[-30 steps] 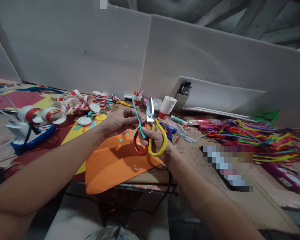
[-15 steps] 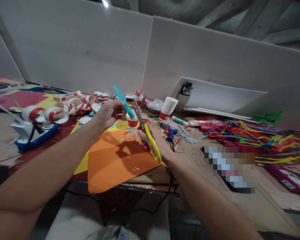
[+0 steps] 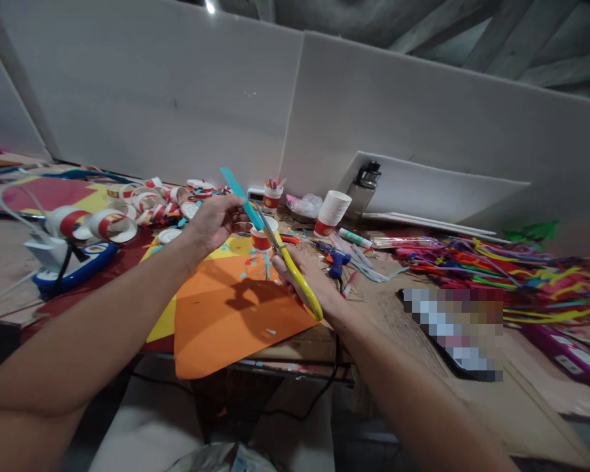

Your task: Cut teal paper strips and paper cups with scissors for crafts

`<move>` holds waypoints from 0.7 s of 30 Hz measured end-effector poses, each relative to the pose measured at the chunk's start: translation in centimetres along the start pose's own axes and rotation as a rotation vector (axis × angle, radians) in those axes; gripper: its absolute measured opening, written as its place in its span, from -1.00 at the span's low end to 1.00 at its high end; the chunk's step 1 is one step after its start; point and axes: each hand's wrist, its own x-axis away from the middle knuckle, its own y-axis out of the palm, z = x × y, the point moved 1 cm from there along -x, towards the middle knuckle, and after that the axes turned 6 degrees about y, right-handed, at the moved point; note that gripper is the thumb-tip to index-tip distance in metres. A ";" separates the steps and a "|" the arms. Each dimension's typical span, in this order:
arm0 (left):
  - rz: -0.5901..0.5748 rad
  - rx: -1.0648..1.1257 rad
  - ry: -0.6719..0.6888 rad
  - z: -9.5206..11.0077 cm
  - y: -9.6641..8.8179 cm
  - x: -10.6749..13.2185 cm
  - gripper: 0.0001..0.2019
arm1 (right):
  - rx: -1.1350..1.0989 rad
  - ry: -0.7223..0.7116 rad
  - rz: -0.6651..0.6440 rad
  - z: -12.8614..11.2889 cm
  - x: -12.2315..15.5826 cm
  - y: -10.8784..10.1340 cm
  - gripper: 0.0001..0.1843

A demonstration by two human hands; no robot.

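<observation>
My left hand (image 3: 215,221) pinches a narrow teal paper strip (image 3: 236,191) that sticks up and to the left. My right hand (image 3: 309,278) grips yellow-handled scissors (image 3: 295,275), whose blades point up-left and meet the strip near a small red-and-white paper cup (image 3: 261,237). Both hands hover over an orange paper sheet (image 3: 226,314) that overhangs the table's front edge and carries small teal scraps.
Cut red-and-white paper rings (image 3: 108,223) lie at the left, near a blue-and-white device (image 3: 63,269) with a cable. A stack of paper cups (image 3: 330,212), a dark bottle (image 3: 364,185), a blue glue gun (image 3: 335,259) and a heap of coloured pipe cleaners (image 3: 511,275) lie right.
The scissors have swung from upright to lying tilted up-left, their blades now at the strip. My left hand moved left and tipped the teal strip up and to the left.
</observation>
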 end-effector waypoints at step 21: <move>-0.003 0.009 0.026 -0.2 0.0 0.0 -0.93 | 0.014 0.022 -0.014 -0.3 0.0 0.0 -0.63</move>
